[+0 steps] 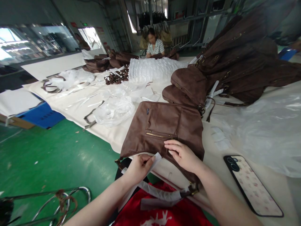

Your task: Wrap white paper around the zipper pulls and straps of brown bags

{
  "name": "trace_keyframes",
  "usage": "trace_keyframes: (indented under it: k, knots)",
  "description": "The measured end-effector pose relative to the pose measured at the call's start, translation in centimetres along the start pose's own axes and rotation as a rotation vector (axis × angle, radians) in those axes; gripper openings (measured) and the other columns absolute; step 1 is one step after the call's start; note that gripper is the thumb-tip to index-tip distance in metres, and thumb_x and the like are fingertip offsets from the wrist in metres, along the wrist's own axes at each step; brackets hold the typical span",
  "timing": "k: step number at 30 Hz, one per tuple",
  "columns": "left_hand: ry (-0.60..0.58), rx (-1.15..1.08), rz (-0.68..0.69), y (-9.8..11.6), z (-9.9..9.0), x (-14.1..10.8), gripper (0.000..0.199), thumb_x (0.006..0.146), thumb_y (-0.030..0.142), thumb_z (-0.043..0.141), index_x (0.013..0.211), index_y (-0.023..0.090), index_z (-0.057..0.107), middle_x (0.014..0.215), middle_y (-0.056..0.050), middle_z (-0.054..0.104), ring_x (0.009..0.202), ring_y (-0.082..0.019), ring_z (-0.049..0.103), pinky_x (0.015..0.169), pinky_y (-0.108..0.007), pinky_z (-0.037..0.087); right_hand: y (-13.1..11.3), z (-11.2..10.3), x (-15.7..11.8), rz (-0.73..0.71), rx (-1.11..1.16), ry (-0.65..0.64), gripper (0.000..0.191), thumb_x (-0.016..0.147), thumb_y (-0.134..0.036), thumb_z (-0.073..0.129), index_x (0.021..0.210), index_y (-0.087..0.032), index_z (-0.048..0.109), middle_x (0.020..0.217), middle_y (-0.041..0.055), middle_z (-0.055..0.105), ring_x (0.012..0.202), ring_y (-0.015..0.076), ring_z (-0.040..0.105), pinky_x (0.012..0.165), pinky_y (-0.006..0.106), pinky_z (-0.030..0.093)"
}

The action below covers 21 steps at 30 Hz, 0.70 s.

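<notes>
A brown leather handbag (141,135) lies flat at the table's near edge, its gold zipper (160,135) facing up. My left hand (139,166) is closed near the bag's close edge, thumb and fingers pinching a thin white wrapping strip (157,157). Resting on the bag just below the zipper, my right hand (182,153) has its fingers stretched out and holds nothing. The bag's strap (164,194), covered in white wrapping, hangs toward my lap over red clothing.
A phone in a patterned case (254,185) lies at right, beside clear plastic sheeting (270,135). More brown bags (235,59) are heaped behind. Crumpled plastic (115,110) and a bubble-wrap roll (155,69) occupy the table. A person (155,47) sits at the far side.
</notes>
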<state>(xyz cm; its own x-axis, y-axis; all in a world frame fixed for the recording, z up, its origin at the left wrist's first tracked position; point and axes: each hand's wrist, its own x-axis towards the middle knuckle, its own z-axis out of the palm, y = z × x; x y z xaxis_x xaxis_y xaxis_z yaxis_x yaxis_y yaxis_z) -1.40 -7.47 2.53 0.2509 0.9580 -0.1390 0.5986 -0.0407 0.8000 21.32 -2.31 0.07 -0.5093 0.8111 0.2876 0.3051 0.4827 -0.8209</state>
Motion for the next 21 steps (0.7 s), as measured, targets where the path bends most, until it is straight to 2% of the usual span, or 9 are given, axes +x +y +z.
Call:
trace_keyframes:
  k: [4,8,11,13,15,18,21]
  knots:
    - [0.059,0.079,0.042,0.9,1.1,1.1,0.044,0.093,0.04,0.043,0.057,0.016,0.049,0.055,0.002,0.046,0.055,-0.011,0.044,0.054,-0.023,0.032,0.1,-0.1,0.0,-0.006,0.008,0.043,0.04,0.087,-0.009,0.046,0.119,-0.024,0.065,0.127,0.0072,0.06,0.113,0.0195,0.059,0.101,0.039,0.047]
    - [0.092,0.219,0.133,1.0,0.8,0.9,0.037,0.095,0.035,0.044,0.069,0.016,0.062,0.068,-0.003,0.06,0.069,-0.015,0.057,0.064,-0.024,0.039,0.0,-0.8,-0.3,0.027,-0.031,0.07,0.045,0.086,-0.009,0.047,0.125,-0.028,0.061,0.136,0.0061,0.053,0.1,0.0165,0.065,0.092,0.035,0.053]
    - [0.079,0.322,0.171,0.5,-0.1,-0.1,0.036,0.095,0.034,0.044,0.072,0.018,0.066,0.078,-0.006,0.063,0.074,-0.016,0.059,0.069,-0.024,0.042,-0.4,-0.6,-0.3,-0.004,-0.199,0.007,0.048,0.086,-0.007,0.048,0.125,-0.03,0.06,0.139,0.0037,0.052,0.113,0.0197,0.059,0.101,0.039,0.047]
    - [0.11,0.385,0.177,0.0,-0.5,-0.6,0.038,0.094,0.035,0.044,0.07,0.018,0.066,0.079,-0.007,0.062,0.075,-0.016,0.058,0.07,-0.025,0.043,-0.5,-0.2,-0.2,-0.024,-0.276,-0.023,0.042,0.086,-0.008,0.05,0.12,-0.029,0.064,0.133,0.0038,0.057,0.114,0.0212,0.058,0.101,0.04,0.046]
    - [0.121,0.419,0.162,-0.3,-0.7,-0.9,0.039,0.094,0.037,0.045,0.067,0.018,0.066,0.075,-0.006,0.06,0.072,-0.016,0.057,0.068,-0.025,0.042,-0.5,0.2,0.0,-0.033,-0.308,-0.039,0.032,0.088,-0.012,0.052,0.109,-0.027,0.071,0.118,0.005,0.066,0.104,0.0209,0.063,0.095,0.038,0.049]
    - [0.049,0.397,0.117,-0.4,-0.3,-0.7,0.042,0.094,0.037,0.043,0.062,0.018,0.062,0.064,-0.003,0.055,0.062,-0.014,0.053,0.059,-0.024,0.037,-0.3,0.5,0.2,-0.026,-0.312,-0.048,0.022,0.09,-0.018,0.054,0.095,-0.025,0.075,0.098,0.005,0.071,0.089,0.0192,0.065,0.085,0.034,0.052]
    - [-0.017,0.345,0.09,0.0,0.4,-0.1,0.042,0.094,0.036,0.043,0.06,0.017,0.058,0.059,0.0,0.053,0.056,-0.012,0.05,0.055,-0.024,0.033,0.0,0.5,0.3,-0.002,-0.266,-0.034,0.023,0.091,-0.018,0.052,0.095,-0.023,0.074,0.098,0.0049,0.071,0.088,0.0182,0.065,0.084,0.032,0.051]
